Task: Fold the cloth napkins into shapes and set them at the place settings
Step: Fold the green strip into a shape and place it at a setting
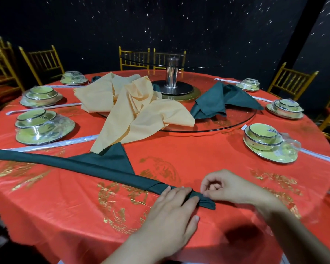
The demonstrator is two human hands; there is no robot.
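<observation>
A dark green napkin [95,166] lies rolled into a long band across the near side of the red tablecloth, with a triangular tip pointing away. My left hand [171,208] lies flat on the band's right end, fingers straight and pressing it down. My right hand [229,187] has curled fingers pinching the folded end of the band [208,202]. A heap of loose peach napkins [133,105] rests at the table's middle. Another loose green napkin [217,101] lies on the glass turntable.
Wrapped bowl-and-plate sets stand around the table: left [40,128], far left [40,96], right [269,141], far right [286,109]. Wrapped chopsticks [51,144] lie beside them. A glass turntable [236,121] on a steel post [172,73] fills the centre. Gold chairs [291,80] ring the table.
</observation>
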